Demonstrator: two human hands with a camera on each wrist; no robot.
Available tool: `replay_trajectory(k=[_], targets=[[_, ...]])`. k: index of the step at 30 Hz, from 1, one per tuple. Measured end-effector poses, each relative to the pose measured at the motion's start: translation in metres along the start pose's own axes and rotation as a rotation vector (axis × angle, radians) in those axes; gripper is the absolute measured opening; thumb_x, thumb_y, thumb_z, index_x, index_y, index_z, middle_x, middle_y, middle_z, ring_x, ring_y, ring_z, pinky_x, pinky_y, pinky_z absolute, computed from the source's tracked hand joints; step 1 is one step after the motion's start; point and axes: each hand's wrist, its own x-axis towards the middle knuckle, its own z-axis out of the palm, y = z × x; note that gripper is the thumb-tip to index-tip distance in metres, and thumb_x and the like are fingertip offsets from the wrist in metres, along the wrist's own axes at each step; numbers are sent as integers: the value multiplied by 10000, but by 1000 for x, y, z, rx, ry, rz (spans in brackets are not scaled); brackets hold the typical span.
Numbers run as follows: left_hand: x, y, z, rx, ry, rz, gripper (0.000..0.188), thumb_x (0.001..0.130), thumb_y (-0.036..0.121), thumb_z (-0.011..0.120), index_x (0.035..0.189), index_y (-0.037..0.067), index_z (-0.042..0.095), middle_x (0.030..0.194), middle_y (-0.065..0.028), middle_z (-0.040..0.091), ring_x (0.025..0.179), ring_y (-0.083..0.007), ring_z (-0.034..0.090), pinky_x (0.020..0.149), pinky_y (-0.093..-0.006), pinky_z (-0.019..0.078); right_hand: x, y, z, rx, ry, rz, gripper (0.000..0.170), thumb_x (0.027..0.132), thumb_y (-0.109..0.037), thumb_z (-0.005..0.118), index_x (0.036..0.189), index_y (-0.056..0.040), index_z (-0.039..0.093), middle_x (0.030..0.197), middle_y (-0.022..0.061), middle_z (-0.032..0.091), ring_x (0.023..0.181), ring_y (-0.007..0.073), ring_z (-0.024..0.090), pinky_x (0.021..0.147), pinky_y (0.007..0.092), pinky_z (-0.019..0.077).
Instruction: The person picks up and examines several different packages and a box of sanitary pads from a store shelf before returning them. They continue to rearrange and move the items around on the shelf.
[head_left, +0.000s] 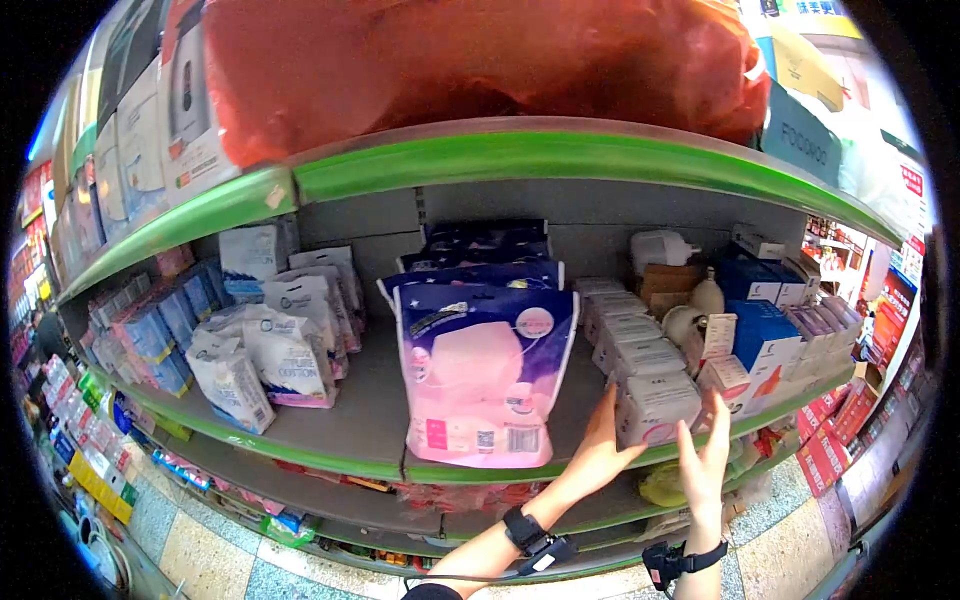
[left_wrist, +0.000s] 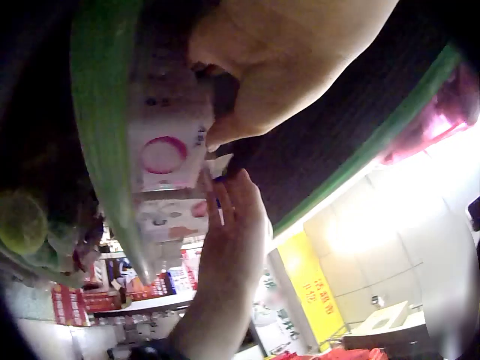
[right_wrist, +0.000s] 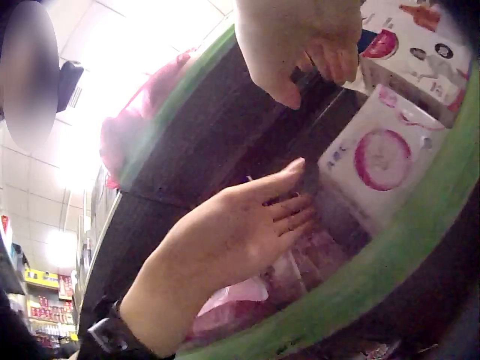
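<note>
In the head view, a white pack with a pink ring [head_left: 658,408] stands at the shelf front, at the head of a row of similar packs. My left hand [head_left: 598,452] reaches up at its left side, thumb apart from the fingers; contact is unclear. My right hand [head_left: 706,455] is raised at its right front corner, fingers spread and holding nothing. The left wrist view shows my left hand [left_wrist: 281,64] beside the ringed pack [left_wrist: 169,150], and my right hand [left_wrist: 236,232] farther off. In the right wrist view, both my left hand [right_wrist: 225,232] and right hand [right_wrist: 304,37] flank the pack [right_wrist: 382,157].
Large pink and navy bags [head_left: 485,380] stand left of my hands, with white cotton packs [head_left: 285,360] farther left. Blue boxes [head_left: 765,335] and bulbs [head_left: 706,297] are on the right. A green shelf edge [head_left: 560,165] runs overhead, beneath a red bag [head_left: 480,70].
</note>
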Motion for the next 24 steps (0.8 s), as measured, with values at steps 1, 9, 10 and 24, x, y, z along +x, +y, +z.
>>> replay_trajectory(k=[1, 9, 10, 24], targets=[[-7, 17, -17, -10, -23, 21, 792, 764, 229, 650, 1340, -19, 168, 1358, -221, 255, 1270, -303, 261, 1040, -364, 233, 2, -15, 2, 31, -6, -16, 537, 775, -71, 590, 1250, 21, 357, 1225, 161, 429, 1131, 274, 424, 944, 340, 332], [-83, 61, -193, -369, -34, 5, 419, 847, 116, 548, 1231, 29, 403, 1196, -105, 492, 1102, -175, 477, 934, -318, 385, -34, -138, 91, 236, -70, -124, 427, 777, -75, 580, 1171, 3, 436, 1143, 132, 492, 1058, 240, 475, 913, 337, 356], [-95, 55, -219, -332, -14, 12, 415, 842, 113, 557, 1218, 22, 410, 1189, -110, 495, 1112, -177, 467, 935, -315, 379, -46, -156, 108, 281, -98, -140, 421, 774, -74, 579, 1164, 5, 441, 1140, 132, 492, 1062, 239, 474, 913, 337, 358], [-224, -2, -504, -132, 472, 25, 509, 729, 56, 669, 1181, 38, 435, 1207, -87, 433, 1136, -189, 416, 966, -326, 331, -134, -351, 335, 413, -467, -91, 451, 791, -230, 605, 1134, 20, 451, 1082, 187, 527, 1022, 277, 514, 887, 354, 392]])
